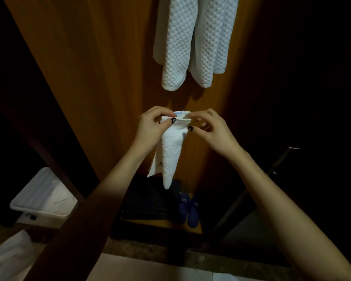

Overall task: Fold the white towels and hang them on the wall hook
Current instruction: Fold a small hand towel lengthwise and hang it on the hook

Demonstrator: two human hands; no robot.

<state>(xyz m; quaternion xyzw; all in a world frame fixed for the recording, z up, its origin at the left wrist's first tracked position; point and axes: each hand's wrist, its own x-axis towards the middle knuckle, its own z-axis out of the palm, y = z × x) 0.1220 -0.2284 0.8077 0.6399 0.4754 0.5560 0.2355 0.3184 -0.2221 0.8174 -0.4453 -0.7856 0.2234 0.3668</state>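
The towel [173,151] is up in the air in front of me, held by its top edge. It hangs down in a long, thin cone that ends in a point. A flat bit of it sticks out behind, on the left.

My left hand [150,128] pinches one side of the top edge, with the thumb in front and the fingers [162,112] behind. My right hand [213,132] pinches the other side of the same edge with its thumb and first finger. Its other fingers are loosely bent and hold nothing.

I think the fold is not neat yet. The top edge is bunched up, not flat. If I let one pinch go to fix it, the roll could fall open and I would have to start over. If both pinches slip, the towel would drop onto the black thing [150,199] or the blue slippers [187,209] right under it and get dirty.

Above my hands, the hung towels [193,41] are already up on the wood wall [89,67]. I cannot see the hook, as it is past the top of the view. If I push this towel up in a rush, I might bump the others and pull them down. The hook may also be full, so a lumpy little towel could slide off.

A white bin [43,197] sits low on my left, well apart.
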